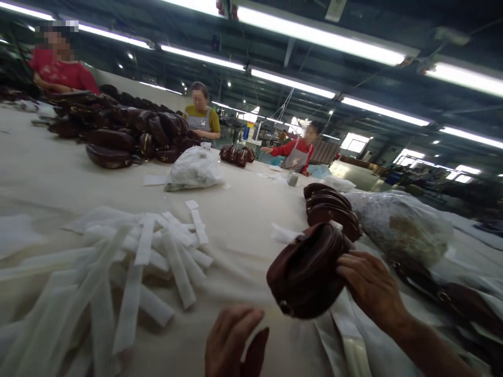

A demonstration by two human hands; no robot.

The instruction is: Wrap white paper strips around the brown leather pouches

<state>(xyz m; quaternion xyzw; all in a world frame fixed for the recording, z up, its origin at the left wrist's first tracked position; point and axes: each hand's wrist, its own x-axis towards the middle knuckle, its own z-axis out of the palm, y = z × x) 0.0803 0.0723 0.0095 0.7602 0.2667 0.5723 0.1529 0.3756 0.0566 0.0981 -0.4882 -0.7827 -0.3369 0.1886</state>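
Note:
A dark brown leather handbag (308, 272) is held tilted above the table, its long opening facing me. My right hand (371, 285) is closed on the bag's right side, thumb hidden behind it. Low in the view, my left hand (233, 337) is curved, with a gap between fingers and thumb and nothing visible in it; it is apart from the bag, to its lower left. White strips (351, 335) lie on the table under the bag. Just beyond it, several similar brown bags (330, 207) stand in a row.
Many white strips (129, 262) lie heaped on the pale table (239, 220) at left. A white plastic bag (194, 170) and a large pile of brown bags (113, 144) sit farther back. Clear plastic sacking (404, 225) is at right. Three people stand across the table.

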